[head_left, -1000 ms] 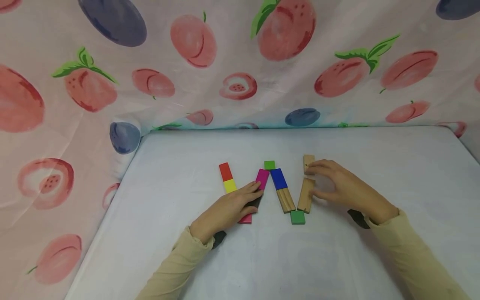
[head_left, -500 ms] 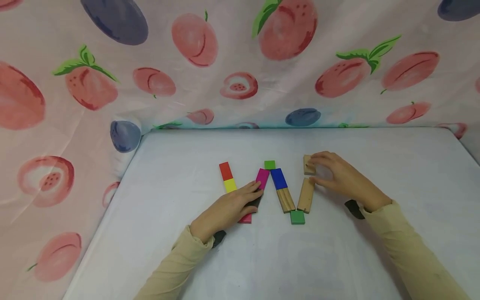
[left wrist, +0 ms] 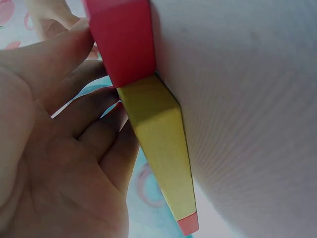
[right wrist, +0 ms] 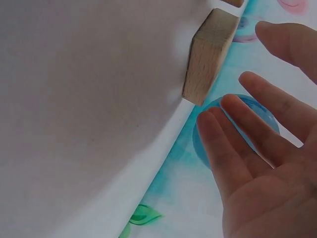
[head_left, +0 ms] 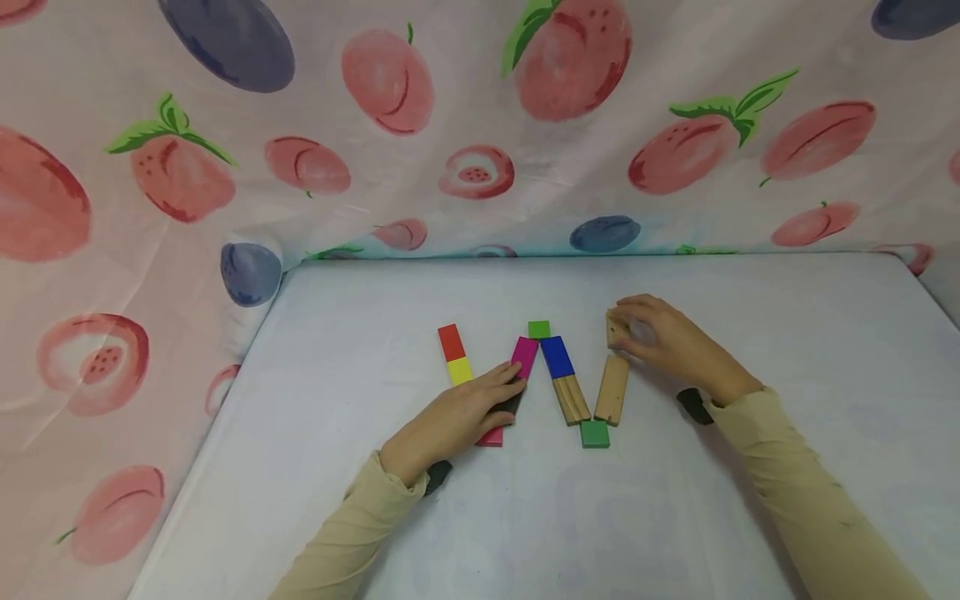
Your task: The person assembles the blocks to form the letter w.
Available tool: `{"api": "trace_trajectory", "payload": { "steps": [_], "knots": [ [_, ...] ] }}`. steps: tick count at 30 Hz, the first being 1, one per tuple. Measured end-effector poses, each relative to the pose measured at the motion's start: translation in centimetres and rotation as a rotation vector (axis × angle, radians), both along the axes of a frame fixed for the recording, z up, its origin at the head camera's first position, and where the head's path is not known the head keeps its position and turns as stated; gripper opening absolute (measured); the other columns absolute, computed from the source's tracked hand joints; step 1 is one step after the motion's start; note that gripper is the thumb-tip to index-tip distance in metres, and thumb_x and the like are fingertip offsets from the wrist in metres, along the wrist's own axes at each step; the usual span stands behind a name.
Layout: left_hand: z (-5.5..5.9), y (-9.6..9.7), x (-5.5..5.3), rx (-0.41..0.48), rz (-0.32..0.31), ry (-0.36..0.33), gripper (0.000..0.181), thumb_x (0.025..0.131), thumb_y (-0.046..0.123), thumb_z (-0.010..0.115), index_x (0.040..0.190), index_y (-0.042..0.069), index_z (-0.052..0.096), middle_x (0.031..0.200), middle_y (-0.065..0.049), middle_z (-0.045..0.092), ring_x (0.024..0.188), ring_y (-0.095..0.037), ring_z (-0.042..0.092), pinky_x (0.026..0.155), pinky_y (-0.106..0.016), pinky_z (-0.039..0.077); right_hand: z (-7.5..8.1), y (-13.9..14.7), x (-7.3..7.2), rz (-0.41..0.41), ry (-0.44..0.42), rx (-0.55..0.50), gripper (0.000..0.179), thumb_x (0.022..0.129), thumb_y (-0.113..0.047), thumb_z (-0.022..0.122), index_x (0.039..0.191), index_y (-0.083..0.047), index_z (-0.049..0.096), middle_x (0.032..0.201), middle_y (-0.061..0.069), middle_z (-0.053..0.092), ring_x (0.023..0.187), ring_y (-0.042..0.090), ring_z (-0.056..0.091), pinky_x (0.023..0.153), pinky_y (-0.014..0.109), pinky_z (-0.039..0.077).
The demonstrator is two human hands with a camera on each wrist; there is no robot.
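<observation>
The right hand (head_left: 667, 346) sits at the far right of a W-shaped row of flat blocks on the pale blue-white tabletop (head_left: 675, 517), its fingertips around the short plain wooden block (head_left: 617, 330) that forms the top of the W's right stroke; in the right wrist view the fingers (right wrist: 257, 124) look loosely spread beside that block, so I judge the touch light rather than a firm pinch. Just near of it lies the longer plain wooden bar (head_left: 612, 390), apart by a small gap, ending at the green square block (head_left: 595, 433). To do this well, slide the short block flat along the bar's line until the ends meet, without lifting. The left hand (head_left: 457, 417) lies flat with relaxed fingers on the magenta block (head_left: 525, 357), and should hold its stroke steady.
</observation>
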State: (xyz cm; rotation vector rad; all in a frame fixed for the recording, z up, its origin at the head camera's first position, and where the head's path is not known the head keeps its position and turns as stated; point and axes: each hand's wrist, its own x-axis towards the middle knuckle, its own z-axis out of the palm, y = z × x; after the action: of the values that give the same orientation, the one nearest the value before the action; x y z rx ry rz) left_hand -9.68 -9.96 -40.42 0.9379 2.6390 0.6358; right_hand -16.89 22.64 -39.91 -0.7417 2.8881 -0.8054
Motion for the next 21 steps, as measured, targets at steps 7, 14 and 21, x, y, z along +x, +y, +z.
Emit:
{"api": "trace_trajectory", "payload": {
  "steps": [7, 14, 21],
  "knots": [
    [0.06, -0.04, 0.02, 0.004, -0.002, 0.003, 0.056, 0.098, 0.026, 0.064, 0.148, 0.010, 0.046, 0.159, -0.006, 0.036, 0.149, -0.019, 0.029, 0.115, -0.036, 0.037, -0.40, -0.01, -0.57, 0.027, -0.011, -0.004, 0.044, 0.091, -0.015, 0.073, 0.128, 0.007, 0.061, 0.136, 0.026, 0.054, 0.129, 0.043, 0.048, 0.108, 0.058, 0.040],
    [0.05, -0.06, 0.05, 0.000, 0.000, -0.002, 0.056, 0.098, 0.027, 0.063, 0.149, 0.011, 0.046, 0.159, -0.006, 0.035, 0.149, -0.018, 0.028, 0.115, -0.036, 0.037, -0.58, 0.06, -0.68, 0.045, -0.025, -0.036, 0.042, 0.092, -0.013, 0.071, 0.127, 0.008, 0.061, 0.134, 0.026, 0.056, 0.127, 0.042, 0.050, 0.107, 0.058, 0.041],
    [-0.02, -0.12, 0.02, 0.004, 0.002, -0.005, 0.056, 0.098, 0.028, 0.063, 0.149, 0.011, 0.045, 0.160, -0.005, 0.034, 0.150, -0.018, 0.028, 0.114, -0.036, 0.037, -0.54, -0.02, -0.56, 0.030, -0.031, -0.038, 0.042, 0.093, -0.013, 0.071, 0.128, 0.009, 0.061, 0.133, 0.025, 0.055, 0.126, 0.041, 0.051, 0.106, 0.057, 0.042]
  ]
}}
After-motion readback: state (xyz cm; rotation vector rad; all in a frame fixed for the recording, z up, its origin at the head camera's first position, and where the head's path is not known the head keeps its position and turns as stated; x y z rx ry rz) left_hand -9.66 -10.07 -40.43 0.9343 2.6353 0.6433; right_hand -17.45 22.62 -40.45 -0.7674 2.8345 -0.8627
